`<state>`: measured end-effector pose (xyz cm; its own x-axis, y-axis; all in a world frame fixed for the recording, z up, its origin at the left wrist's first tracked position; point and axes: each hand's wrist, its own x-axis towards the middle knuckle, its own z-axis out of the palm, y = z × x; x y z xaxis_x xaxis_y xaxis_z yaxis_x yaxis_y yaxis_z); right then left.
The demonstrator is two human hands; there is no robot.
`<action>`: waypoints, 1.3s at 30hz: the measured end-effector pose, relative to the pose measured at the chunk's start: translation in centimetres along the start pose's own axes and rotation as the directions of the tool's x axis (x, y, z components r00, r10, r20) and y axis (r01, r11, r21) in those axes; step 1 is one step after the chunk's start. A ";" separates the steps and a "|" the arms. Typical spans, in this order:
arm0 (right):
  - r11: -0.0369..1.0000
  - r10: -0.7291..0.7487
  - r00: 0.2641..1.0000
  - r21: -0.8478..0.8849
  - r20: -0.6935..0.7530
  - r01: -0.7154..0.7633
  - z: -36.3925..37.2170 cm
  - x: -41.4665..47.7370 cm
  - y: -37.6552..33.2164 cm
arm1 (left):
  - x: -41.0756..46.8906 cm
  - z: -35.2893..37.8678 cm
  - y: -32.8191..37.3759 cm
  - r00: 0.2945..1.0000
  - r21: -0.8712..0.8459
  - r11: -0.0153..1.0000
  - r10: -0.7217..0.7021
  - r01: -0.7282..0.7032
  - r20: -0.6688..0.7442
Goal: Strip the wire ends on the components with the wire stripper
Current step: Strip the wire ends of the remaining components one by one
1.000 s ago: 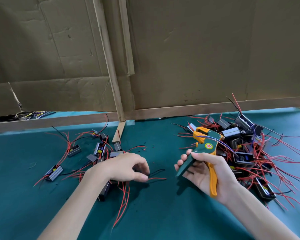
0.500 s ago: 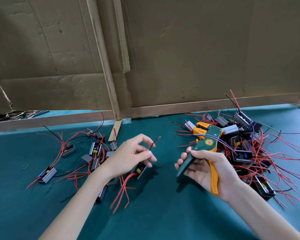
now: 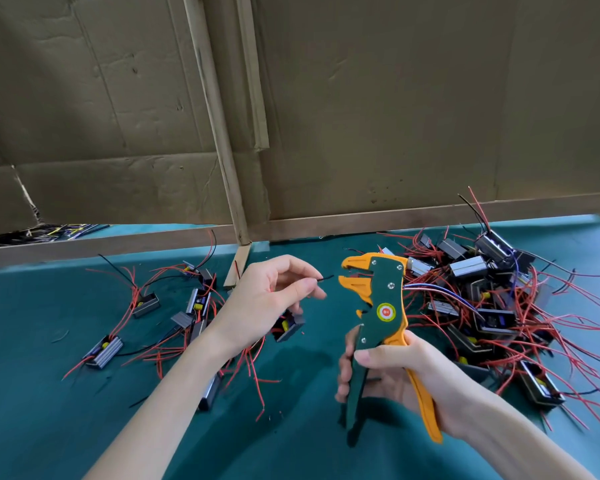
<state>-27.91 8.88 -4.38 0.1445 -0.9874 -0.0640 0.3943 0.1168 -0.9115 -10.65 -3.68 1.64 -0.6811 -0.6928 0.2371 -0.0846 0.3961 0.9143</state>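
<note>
My right hand [image 3: 406, 379] grips the handles of a green and orange wire stripper [image 3: 378, 306], held upright with its orange jaws apart and pointing left. My left hand [image 3: 267, 299] pinches a thin black wire [image 3: 324, 278] between thumb and fingers, its tip a short gap from the jaws. A small black component [image 3: 288, 325] with red wires hangs below that hand, partly hidden by it. A large pile of components [image 3: 492, 296] with red wires lies behind the stripper at right.
A looser scatter of components [image 3: 146, 306] with red and black wires lies on the green table cover [image 3: 291, 427] at left. Cardboard panels [image 3: 395, 116] and wooden strips wall off the back. Cable scraps [image 3: 42, 232] show through a gap at far left.
My right hand has lifted the stripper upright and toward the centre. My left hand has risen from the table with the component, and the wire end now points at the jaws.
</note>
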 end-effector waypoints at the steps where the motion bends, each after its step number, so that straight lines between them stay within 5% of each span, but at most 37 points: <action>1: 1.000 -0.001 1.000 -0.020 0.016 0.001 0.0 0.0 0.1 | 0.0 0.0 0.1 1.000 0.003 1.000 0.007 -0.006 -0.002; 11: 0.993 -0.040 0.996 -0.106 0.076 0.048 0.5 -0.4 -0.3 | -0.2 0.3 1.0 0.998 0.007 0.999 0.044 -0.044 -0.036; 39: 0.959 -0.046 0.997 -0.277 0.059 0.061 2.1 -1.7 -0.9 | -1.0 -1.2 3.6 0.989 0.128 0.992 -0.024 0.005 0.145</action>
<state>-26.59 10.70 -2.61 0.1796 -0.9837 0.0024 0.1352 0.0223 -0.9906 -9.41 -2.24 5.04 -0.7773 -0.6070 0.1650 -0.1807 0.4668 0.8657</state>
